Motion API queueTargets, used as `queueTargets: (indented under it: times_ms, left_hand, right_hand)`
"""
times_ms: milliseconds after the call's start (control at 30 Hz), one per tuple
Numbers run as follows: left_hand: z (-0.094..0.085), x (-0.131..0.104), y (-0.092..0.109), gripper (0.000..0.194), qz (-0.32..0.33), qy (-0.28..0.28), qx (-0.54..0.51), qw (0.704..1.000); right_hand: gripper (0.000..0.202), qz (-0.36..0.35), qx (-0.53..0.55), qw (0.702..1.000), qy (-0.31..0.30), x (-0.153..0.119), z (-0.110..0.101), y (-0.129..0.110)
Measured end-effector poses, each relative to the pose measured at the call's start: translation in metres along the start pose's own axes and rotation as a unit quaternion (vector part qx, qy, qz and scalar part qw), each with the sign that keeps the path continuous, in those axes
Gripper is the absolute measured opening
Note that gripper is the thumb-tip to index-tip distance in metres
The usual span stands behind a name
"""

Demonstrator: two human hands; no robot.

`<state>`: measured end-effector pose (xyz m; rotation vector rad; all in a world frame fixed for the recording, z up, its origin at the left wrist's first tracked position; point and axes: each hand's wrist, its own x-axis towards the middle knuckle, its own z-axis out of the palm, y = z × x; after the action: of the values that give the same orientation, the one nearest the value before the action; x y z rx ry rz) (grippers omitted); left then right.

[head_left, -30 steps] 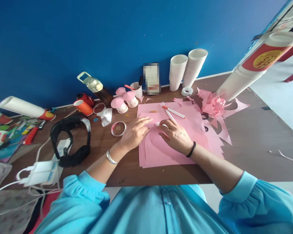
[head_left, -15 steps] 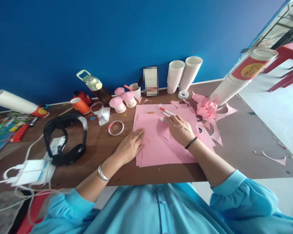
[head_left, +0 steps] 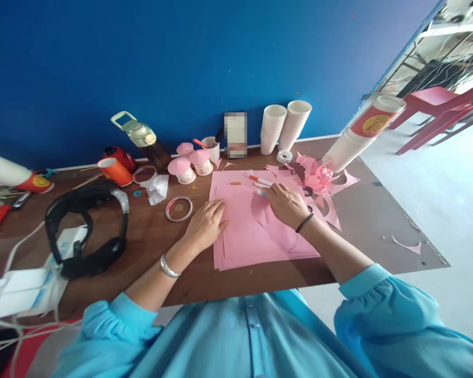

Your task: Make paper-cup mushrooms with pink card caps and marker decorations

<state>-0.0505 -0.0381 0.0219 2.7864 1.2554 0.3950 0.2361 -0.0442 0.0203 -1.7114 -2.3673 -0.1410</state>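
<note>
A stack of pink paper sheets (head_left: 244, 244) lies before me, with curved lines on the top sheet. My left hand (head_left: 205, 224) rests flat across its left edge, fingers stretched out. Over the upper right part of the stack, my right hand (head_left: 288, 205) has its fingers curled together and pointing down; what they hold, if anything, is hidden. Close to those fingertips lie an orange-and-white marker (head_left: 259, 180) and a small pale-blue-and-white item (head_left: 261, 193). Dark rings like scissor handles (head_left: 309, 209) show partly beyond the right hand.
Pink paper scraps (head_left: 319, 176) pile up at right, near stacked paper cups (head_left: 274, 128). Pink-topped cups (head_left: 185, 170), a bottle (head_left: 147, 139) and a phone (head_left: 235, 135) stand along the blue wall. A tape ring (head_left: 178, 209) and black headset (head_left: 86, 231) lie left.
The whole view has shifted, so most table things appear further left. My left hand stays on the paper's edge. The right hand remains over the stack, with only slight movement.
</note>
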Motion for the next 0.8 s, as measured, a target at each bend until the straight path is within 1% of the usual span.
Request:
queueTargets:
  times_ms: [67, 133, 200, 233, 267, 300, 367, 433, 533, 633, 700, 800]
  left_hand:
    - [0.004, -0.003, 0.004, 0.038, 0.024, -0.009, -0.005, 1.000]
    - [0.002, -0.007, 0.009, 0.029, 0.035, -0.006, -0.015, 0.999]
    - [-0.002, -0.007, 0.012, 0.026, 0.026, 0.002, -0.038, 0.999]
    - [-0.004, -0.004, 0.012, 0.027, 0.017, 0.009, -0.051, 0.999]
    - [-0.006, 0.001, 0.011, 0.029, 0.003, 0.019, -0.064, 0.998]
    - [-0.007, 0.010, 0.009, 0.031, -0.011, 0.030, -0.073, 0.997]
    - [-0.006, 0.033, 0.001, 0.033, -0.045, 0.052, -0.088, 0.994]
    - [-0.001, 0.064, -0.010, 0.037, -0.081, 0.040, -0.100, 0.991]
    - [0.013, 0.110, -0.023, 0.040, -0.096, 0.036, -0.105, 0.989]
    - [0.027, 0.145, -0.025, 0.041, -0.094, 0.028, -0.122, 0.988]
    - [0.035, 0.160, -0.023, 0.038, -0.082, 0.020, -0.140, 0.987]
    - [0.040, 0.171, -0.021, 0.027, -0.060, 0.015, -0.177, 0.982]
  right_hand:
    - [0.035, 0.010, 0.047, 0.999, 0.017, -0.002, 0.001, 0.007]
    - [0.034, 0.015, 0.077, 0.996, 0.032, -0.004, 0.003, 0.012]
    - [0.031, 0.016, 0.114, 0.992, 0.046, -0.005, 0.005, 0.015]
    - [0.030, 0.017, 0.157, 0.986, 0.055, -0.005, 0.006, 0.015]
    - [0.027, 0.024, 0.218, 0.973, 0.066, -0.005, 0.007, 0.014]
    - [0.024, 0.037, 0.288, 0.954, 0.076, -0.004, 0.008, 0.013]
    - [0.022, 0.072, 0.404, 0.908, 0.088, -0.002, 0.010, 0.011]
    - [0.026, 0.103, 0.455, 0.880, 0.089, 0.004, 0.012, 0.010]
    - [0.036, 0.128, 0.487, 0.859, 0.097, 0.015, 0.015, 0.014]
    - [0.045, 0.151, 0.516, 0.835, 0.117, 0.024, 0.018, 0.021]
    - [0.049, 0.164, 0.530, 0.822, 0.126, 0.027, 0.022, 0.025]
    - [0.051, 0.178, 0.545, 0.808, 0.131, 0.025, 0.027, 0.029]
